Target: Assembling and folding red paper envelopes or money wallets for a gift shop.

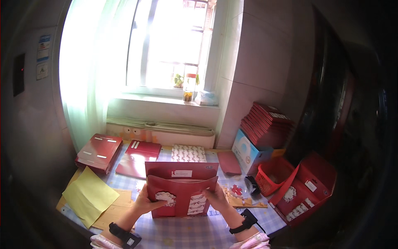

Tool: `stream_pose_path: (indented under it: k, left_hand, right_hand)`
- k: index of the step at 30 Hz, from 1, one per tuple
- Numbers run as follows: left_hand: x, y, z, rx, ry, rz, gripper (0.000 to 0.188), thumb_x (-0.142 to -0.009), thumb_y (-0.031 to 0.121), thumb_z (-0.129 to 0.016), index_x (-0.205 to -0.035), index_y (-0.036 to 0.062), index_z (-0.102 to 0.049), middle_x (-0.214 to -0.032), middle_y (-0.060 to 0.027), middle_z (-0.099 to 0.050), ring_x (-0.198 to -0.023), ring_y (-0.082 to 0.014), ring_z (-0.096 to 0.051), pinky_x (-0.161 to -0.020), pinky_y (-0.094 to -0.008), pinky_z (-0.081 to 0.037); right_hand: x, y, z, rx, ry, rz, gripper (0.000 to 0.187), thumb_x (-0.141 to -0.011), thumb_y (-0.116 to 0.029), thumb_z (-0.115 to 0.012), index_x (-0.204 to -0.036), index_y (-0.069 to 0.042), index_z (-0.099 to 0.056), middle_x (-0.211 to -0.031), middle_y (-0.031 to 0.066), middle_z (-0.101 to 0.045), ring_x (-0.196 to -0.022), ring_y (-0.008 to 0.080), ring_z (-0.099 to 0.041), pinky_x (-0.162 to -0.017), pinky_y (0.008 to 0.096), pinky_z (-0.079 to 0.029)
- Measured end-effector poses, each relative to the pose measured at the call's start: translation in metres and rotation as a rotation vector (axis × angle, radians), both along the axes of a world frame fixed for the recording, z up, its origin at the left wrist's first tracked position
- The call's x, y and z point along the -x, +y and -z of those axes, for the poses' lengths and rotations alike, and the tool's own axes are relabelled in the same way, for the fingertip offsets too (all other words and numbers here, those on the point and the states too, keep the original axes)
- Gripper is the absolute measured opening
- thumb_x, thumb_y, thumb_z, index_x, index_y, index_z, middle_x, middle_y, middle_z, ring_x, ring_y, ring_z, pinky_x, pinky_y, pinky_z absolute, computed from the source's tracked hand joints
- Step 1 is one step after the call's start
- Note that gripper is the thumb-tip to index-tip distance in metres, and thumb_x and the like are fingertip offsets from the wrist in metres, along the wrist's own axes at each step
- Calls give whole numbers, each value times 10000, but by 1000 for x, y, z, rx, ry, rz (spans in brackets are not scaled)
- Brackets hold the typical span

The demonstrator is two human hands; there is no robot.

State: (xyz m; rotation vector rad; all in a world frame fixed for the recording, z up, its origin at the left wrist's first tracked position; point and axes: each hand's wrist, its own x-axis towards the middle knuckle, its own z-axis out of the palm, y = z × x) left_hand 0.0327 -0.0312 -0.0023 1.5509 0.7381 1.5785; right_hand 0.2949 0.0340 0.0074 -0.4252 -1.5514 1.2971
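Upright in front of me is a red cardboard envelope with its mouth gaping at the top. White patterned patches are on its front, and a small white label is on the raised back panel. My left hand grips its left edge, thumb across the front. On the other side my right hand holds the right edge in the same way. The fingers behind the envelope are hidden. Black bands with small devices circle both wrists. A similar red envelope with white patches leans at the right, apart from my hands.
A checked cloth covers the table. Red stacks stand far left, beside yellow paper. A white patterned sheet lies at the back. Right: a blue-white box under piled red envelopes, and a red basket.
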Motion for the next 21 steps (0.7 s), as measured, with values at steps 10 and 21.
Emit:
stream_pose_path:
  k: [10,21]
  left_hand:
    - [2,-1,-3,-460,-43,-236,834,-688,-19,-750,-1293,127,-195,-1147,-175,-494,-998,-282,-582,-768,-368,-532]
    - [8,-6,-9,-460,40,-109,701,-695,-43,-734,-1229,105,-305,-1152,-148,-520,-1007,-257,-584,-800,-362,-527]
  right_hand:
    - [-1,-13,-4,-306,277,31,728,-760,0,-701,-1297,-167,-239,-1232,147,-448,-1033,221,-559,-877,377,-480]
    - [-19,-8,1,-324,169,-3,485,-796,8,-662,-1161,-123,-370,-1078,98,-570,-990,211,-591,-838,373,-491]
